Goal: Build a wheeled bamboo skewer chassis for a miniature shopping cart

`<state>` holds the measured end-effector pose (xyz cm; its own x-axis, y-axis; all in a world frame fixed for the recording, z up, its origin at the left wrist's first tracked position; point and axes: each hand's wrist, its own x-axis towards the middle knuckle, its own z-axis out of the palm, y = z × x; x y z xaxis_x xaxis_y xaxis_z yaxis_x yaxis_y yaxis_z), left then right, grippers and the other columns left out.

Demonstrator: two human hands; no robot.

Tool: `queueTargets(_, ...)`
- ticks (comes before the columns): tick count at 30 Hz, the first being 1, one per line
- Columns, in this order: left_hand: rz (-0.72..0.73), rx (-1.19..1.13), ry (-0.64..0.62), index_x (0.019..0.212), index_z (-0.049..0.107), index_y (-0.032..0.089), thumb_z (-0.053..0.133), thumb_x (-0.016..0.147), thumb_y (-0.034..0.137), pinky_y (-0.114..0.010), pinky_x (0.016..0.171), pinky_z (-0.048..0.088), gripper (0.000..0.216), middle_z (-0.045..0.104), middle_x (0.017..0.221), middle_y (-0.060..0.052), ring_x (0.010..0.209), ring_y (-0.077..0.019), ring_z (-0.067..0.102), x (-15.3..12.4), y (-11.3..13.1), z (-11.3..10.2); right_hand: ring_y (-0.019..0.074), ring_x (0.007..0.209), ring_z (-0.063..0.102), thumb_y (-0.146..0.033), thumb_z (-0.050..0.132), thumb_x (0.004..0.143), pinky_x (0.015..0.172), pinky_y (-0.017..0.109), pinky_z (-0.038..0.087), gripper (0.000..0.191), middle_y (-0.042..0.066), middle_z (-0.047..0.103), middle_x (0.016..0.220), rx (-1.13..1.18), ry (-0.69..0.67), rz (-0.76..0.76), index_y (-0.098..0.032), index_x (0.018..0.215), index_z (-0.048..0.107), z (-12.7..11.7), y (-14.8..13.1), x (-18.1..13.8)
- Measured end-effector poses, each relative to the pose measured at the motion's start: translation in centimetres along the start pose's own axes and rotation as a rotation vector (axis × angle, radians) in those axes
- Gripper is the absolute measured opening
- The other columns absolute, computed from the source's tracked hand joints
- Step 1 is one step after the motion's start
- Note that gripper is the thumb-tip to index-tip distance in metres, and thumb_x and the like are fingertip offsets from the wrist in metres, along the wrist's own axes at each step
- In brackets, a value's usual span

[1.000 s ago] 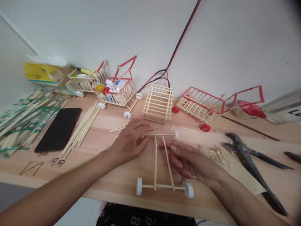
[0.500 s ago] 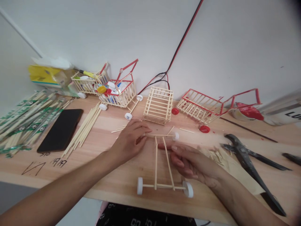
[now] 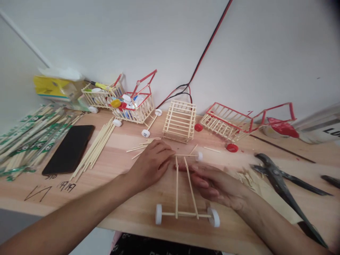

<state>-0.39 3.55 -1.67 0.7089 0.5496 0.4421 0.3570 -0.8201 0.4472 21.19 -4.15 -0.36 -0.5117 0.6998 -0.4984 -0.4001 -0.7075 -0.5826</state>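
Note:
A wheeled chassis of thin wooden sticks (image 3: 177, 191) is in front of me, with a white cap wheel (image 3: 158, 214) at the near left and another white wheel (image 3: 214, 217) at the near right. Its far stick axle (image 3: 186, 155) carries a white wheel (image 3: 200, 156) on the right. My left hand (image 3: 154, 161) closes around that axle's left end, hiding it. My right hand (image 3: 215, 182) has curled fingers, and its index finger passes beneath the two long sticks near their far joints, supporting the frame there.
Stick carts line the wall: a plain one (image 3: 179, 122), a red-trimmed one (image 3: 228, 122) and a cap-filled one (image 3: 132, 106). Left are a black phone (image 3: 69, 148), loose sticks (image 3: 92, 150) and wrapped chopsticks (image 3: 32, 138). Pliers (image 3: 281, 180) lie right, beside a loose wheel pair (image 3: 152, 124).
My left hand has slid slightly right along the far axle, covering more of its left end. My right hand stays at the long sticks. The whole view has shifted slightly.

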Motion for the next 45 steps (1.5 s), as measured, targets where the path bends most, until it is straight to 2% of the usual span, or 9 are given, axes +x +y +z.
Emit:
queueTargets(5, 0.007, 0.006, -0.007, 0.106, 0.062, 0.015, 0.047, 0.090, 0.014, -0.038, 0.091, 0.044, 0.021, 0.063, 0.100, -0.008, 0.099, -0.0202, 0.051, 0.1, -0.1, 0.4, 0.0003, 0.035, 0.033, -0.029, 0.058, 0.088, 0.031, 0.011, 0.018, 0.029, -0.006, 0.048, 0.057, -0.019, -0.034, -0.007, -0.015, 0.113, 0.059, -0.3, 0.1, 0.1)
queueTargets(10, 0.012, -0.016, 0.028, 0.107, 0.060, 0.015, 0.049, 0.088, 0.011, -0.038, 0.090, 0.045, 0.022, 0.064, 0.101, -0.008, 0.099, -0.0200, 0.052, 0.2, -0.2, 0.4, 0.0006, 0.033, 0.033, -0.031, 0.057, 0.089, 0.030, 0.013, 0.017, 0.032, -0.007, 0.049, 0.056, -0.044, -0.056, -0.016, -0.017, 0.118, 0.057, -0.5, 0.2, 0.1)
queueTargets(16, 0.012, -0.029, 0.095, 0.111, 0.057, 0.015, 0.051, 0.083, 0.005, -0.038, 0.091, 0.046, 0.030, 0.062, 0.106, -0.008, 0.103, -0.0198, 0.053, 0.3, 0.3, -0.3, 0.0012, 0.031, 0.034, -0.031, 0.053, 0.092, 0.030, 0.014, 0.015, 0.035, -0.006, 0.051, 0.055, -0.063, -0.095, -0.051, -0.017, 0.124, 0.054, -0.3, 0.3, -0.1)
queueTargets(20, -0.021, -0.080, 0.117, 0.119, 0.055, 0.017, 0.055, 0.080, 0.010, -0.038, 0.095, 0.045, 0.039, 0.059, 0.117, -0.010, 0.111, -0.0207, 0.052, 0.3, 1.1, -1.3, 0.0018, 0.032, 0.036, -0.031, 0.054, 0.092, 0.031, 0.013, 0.019, 0.041, -0.006, 0.052, 0.054, -0.078, -0.088, -0.062, -0.017, 0.130, 0.050, 0.3, 0.3, -0.6)
queueTargets(27, -0.207, -0.356, 0.134, 0.119, 0.056, 0.023, 0.056, 0.084, 0.020, -0.038, 0.099, 0.041, 0.036, 0.058, 0.121, -0.007, 0.114, -0.0215, 0.052, 0.5, 1.9, -2.8, 0.0029, 0.032, 0.037, -0.034, 0.056, 0.090, 0.030, 0.013, 0.018, 0.056, -0.005, 0.055, 0.053, -0.115, -0.129, -0.047, -0.017, 0.141, 0.038, 0.8, 0.4, -1.2)
queueTargets(32, -0.410, -0.617, 0.041, 0.121, 0.055, 0.025, 0.058, 0.084, 0.025, -0.031, 0.081, 0.048, 0.037, 0.060, 0.116, -0.006, 0.096, -0.0176, 0.058, 0.6, 1.6, -3.0, 0.0028, 0.032, 0.037, -0.037, 0.056, 0.090, 0.030, 0.013, 0.018, 0.060, -0.006, 0.054, 0.052, -0.178, -0.130, -0.040, -0.016, 0.142, 0.035, 1.1, 0.3, -1.4)
queueTargets(37, -0.522, -0.782, -0.038, 0.123, 0.055, 0.024, 0.065, 0.079, 0.030, -0.029, 0.074, 0.049, 0.046, 0.063, 0.105, -0.006, 0.089, -0.0175, 0.060, 0.8, 1.2, -3.2, 0.0024, 0.033, 0.039, -0.041, 0.057, 0.089, 0.031, 0.012, 0.019, 0.063, -0.006, 0.055, 0.054, -0.246, -0.128, -0.049, -0.016, 0.142, 0.033, 1.2, 0.3, -1.5)
queueTargets(40, -0.598, -0.830, -0.085, 0.119, 0.058, 0.023, 0.068, 0.075, 0.031, -0.028, 0.068, 0.051, 0.046, 0.064, 0.100, -0.005, 0.082, -0.0161, 0.061, 0.8, 1.3, -3.4, 0.0025, 0.034, 0.041, -0.045, 0.058, 0.088, 0.032, 0.012, 0.021, 0.067, -0.005, 0.056, 0.056, -0.315, -0.125, -0.047, -0.017, 0.143, 0.031, 1.2, 0.4, -1.6)
queueTargets(45, -0.668, -0.919, -0.063, 0.099, 0.062, 0.017, 0.071, 0.070, 0.031, -0.024, 0.058, 0.051, 0.033, 0.064, 0.091, -0.004, 0.067, -0.0114, 0.059, 1.1, 1.9, -3.5, 0.0030, 0.038, 0.045, -0.045, 0.058, 0.088, 0.035, 0.012, 0.024, 0.067, -0.004, 0.057, 0.059, -0.386, -0.133, -0.070, -0.019, 0.143, 0.031, 1.0, 0.7, -1.6)
